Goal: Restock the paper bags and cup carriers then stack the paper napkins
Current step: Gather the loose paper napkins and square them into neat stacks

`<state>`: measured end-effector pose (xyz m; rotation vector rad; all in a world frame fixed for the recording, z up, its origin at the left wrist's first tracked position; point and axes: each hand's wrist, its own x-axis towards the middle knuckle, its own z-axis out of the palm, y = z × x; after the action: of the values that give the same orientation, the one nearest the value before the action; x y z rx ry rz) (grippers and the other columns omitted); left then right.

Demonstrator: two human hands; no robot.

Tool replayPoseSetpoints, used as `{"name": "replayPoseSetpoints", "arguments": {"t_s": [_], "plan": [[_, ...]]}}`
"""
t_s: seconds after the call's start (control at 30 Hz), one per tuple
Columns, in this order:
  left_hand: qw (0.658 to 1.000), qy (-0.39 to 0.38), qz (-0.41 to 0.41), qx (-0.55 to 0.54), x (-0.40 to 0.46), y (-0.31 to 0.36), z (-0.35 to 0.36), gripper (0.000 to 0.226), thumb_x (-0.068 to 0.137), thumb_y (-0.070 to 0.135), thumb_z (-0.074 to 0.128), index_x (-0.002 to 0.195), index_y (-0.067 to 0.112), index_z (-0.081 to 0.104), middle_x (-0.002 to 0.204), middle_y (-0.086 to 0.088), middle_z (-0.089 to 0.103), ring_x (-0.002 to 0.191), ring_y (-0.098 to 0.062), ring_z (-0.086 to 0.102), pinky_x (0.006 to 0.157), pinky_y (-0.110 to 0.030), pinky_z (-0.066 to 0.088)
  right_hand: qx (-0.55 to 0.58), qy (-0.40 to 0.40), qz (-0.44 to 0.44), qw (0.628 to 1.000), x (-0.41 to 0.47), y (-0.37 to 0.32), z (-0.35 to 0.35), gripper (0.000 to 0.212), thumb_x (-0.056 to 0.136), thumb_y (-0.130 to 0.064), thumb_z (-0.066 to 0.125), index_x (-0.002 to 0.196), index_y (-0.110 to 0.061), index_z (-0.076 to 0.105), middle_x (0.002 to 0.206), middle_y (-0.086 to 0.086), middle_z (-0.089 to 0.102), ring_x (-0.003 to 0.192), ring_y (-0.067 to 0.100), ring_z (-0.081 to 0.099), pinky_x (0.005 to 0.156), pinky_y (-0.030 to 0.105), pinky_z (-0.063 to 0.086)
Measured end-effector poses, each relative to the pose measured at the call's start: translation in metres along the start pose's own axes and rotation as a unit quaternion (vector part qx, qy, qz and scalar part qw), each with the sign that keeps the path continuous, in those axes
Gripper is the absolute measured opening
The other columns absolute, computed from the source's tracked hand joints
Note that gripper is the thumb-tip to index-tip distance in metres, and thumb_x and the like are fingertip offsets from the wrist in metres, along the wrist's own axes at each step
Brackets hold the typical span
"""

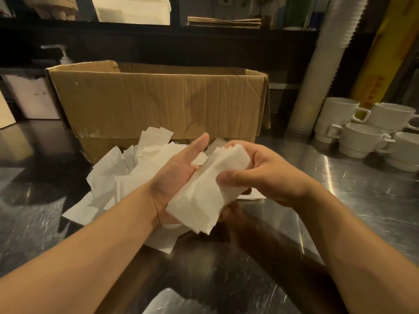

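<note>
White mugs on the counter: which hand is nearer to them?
Right. The right hand, gripping the napkin stack, is on the side of the white mugs; the left hand is beyond the stack, farther away.

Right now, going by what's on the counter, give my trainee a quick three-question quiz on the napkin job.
1. True or false: the right hand grips the napkin stack.
2. Where do the loose napkins lie? A in front of the cardboard box; B on the shelf; C inside the mugs.
3. Fill in: the left hand is flat against the stack's ____ side.

Key: 1 true; 2 A; 3 left.
</note>
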<state>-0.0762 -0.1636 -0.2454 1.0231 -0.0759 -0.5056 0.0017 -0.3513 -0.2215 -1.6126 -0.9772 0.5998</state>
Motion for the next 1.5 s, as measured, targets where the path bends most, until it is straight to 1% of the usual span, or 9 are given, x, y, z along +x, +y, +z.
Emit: {"name": "replayPoseSetpoints", "arguments": {"t_s": [0.2, 0.37, 0.5, 0.6, 0.77, 0.9, 1.17, 1.3, 1.5], "plan": [[0.988, 0.05, 0.14, 0.041, -0.002, -0.008, 0.001, 0.1, 0.074, 0.087, 0.06, 0.142, 0.014, 0.063, 0.134, -0.022, 0.064, 0.124, -0.043, 0.062, 0.104, -0.063, 0.051, -0.021, 0.188, -0.063, 0.98, -0.014, -0.011, -0.008, 0.054, 0.063, -0.051, 0.075, 0.11, -0.031, 0.058, 0.106, -0.003, 0.067, 0.098, 0.012, 0.071, 0.077, 0.03, 0.062], [0.92, 0.186, 0.162, 0.306, 0.009, -0.026, 0.023, 0.051, 0.076, 0.016, 0.086, 0.124, 0.027, 0.07, 0.115, 0.001, 0.075, 0.119, -0.025, 0.068, 0.102, -0.048, 0.057, -0.001, 0.202, -0.017, 0.979, -0.06, 0.008, -0.011, 0.05, 0.067, -0.033, 0.078, 0.111, -0.021, 0.055, 0.109, 0.002, 0.065, 0.095, 0.014, 0.072, 0.068, 0.029, 0.062], [0.841, 0.19, 0.139, 0.488, 0.021, -0.036, 0.042, 0.061, 0.084, 0.017, 0.085, 0.132, 0.043, 0.057, 0.119, 0.024, 0.065, 0.115, -0.007, 0.062, 0.103, -0.03, 0.055, -0.101, 0.223, 0.015, 0.969, -0.091, 0.031, -0.017, 0.049, 0.069, -0.033, 0.085, 0.108, -0.028, 0.056, 0.109, -0.007, 0.061, 0.095, -0.001, 0.066, 0.069, 0.025, 0.061], [0.822, 0.17, 0.091, 0.536, 0.029, -0.044, 0.053, 0.091, 0.081, 0.027, 0.089, 0.148, 0.051, 0.033, 0.14, 0.019, 0.049, 0.12, -0.01, 0.055, 0.105, -0.024, 0.051, -0.171, 0.197, 0.016, 0.965, -0.105, 0.044, -0.025, 0.065, 0.064, -0.047, 0.085, 0.119, -0.033, 0.053, 0.112, -0.011, 0.057, 0.098, -0.003, 0.061, 0.076, 0.023, 0.059], [0.832, 0.157, 0.095, 0.523, 0.032, -0.059, 0.06, 0.112, 0.078, 0.031, 0.091, 0.157, 0.052, 0.014, 0.147, 0.017, 0.04, 0.128, -0.012, 0.05, 0.112, -0.034, 0.049, -0.175, 0.129, 0.021, 0.976, -0.104, 0.05, -0.028, 0.109, 0.06, -0.052, 0.09, 0.148, -0.042, 0.028, 0.127, -0.021, 0.045, 0.112, -0.011, 0.051, 0.093, 0.008, 0.046], [0.824, 0.209, 0.156, 0.504, 0.027, -0.06, 0.055, 0.099, 0.083, 0.023, 0.088, 0.153, 0.054, 0.026, 0.142, 0.016, 0.051, 0.12, -0.013, 0.058, 0.104, -0.029, 0.054, -0.198, 0.233, -0.005, 0.952, -0.102, 0.052, -0.027, 0.079, 0.064, -0.046, 0.088, 0.133, -0.039, 0.05, 0.115, -0.018, 0.056, 0.105, 0.002, 0.06, 0.082, 0.012, 0.052], [0.808, 0.218, 0.172, 0.52, 0.029, -0.057, 0.05, 0.09, 0.084, 0.025, 0.085, 0.151, 0.053, 0.031, 0.127, 0.03, 0.047, 0.111, -0.002, 0.055, 0.084, -0.006, 0.049, -0.187, 0.21, -0.017, 0.959, -0.103, 0.054, -0.032, 0.069, 0.075, -0.025, 0.089, 0.13, -0.041, 0.052, 0.114, -0.015, 0.06, 0.101, -0.004, 0.063, 0.081, 0.014, 0.054], [0.812, 0.223, 0.168, 0.513, 0.026, -0.057, 0.044, 0.093, 0.081, 0.024, 0.088, 0.151, 0.051, 0.032, 0.124, 0.03, 0.047, 0.111, -0.009, 0.059, 0.086, -0.011, 0.054, -0.141, 0.204, 0.004, 0.969, -0.103, 0.054, -0.032, 0.079, 0.075, -0.017, 0.088, 0.134, -0.046, 0.044, 0.115, -0.01, 0.062, 0.103, 0.008, 0.068, 0.084, 0.021, 0.059], [0.815, 0.243, 0.192, 0.49, 0.025, -0.057, 0.04, 0.087, 0.08, 0.017, 0.089, 0.145, 0.048, 0.04, 0.121, 0.025, 0.054, 0.108, -0.012, 0.062, 0.088, -0.019, 0.059, -0.175, 0.207, 0.023, 0.962, -0.104, 0.055, -0.034, 0.073, 0.076, -0.025, 0.088, 0.133, -0.043, 0.046, 0.114, -0.017, 0.065, 0.1, 0.001, 0.067, 0.087, 0.015, 0.056]]}}
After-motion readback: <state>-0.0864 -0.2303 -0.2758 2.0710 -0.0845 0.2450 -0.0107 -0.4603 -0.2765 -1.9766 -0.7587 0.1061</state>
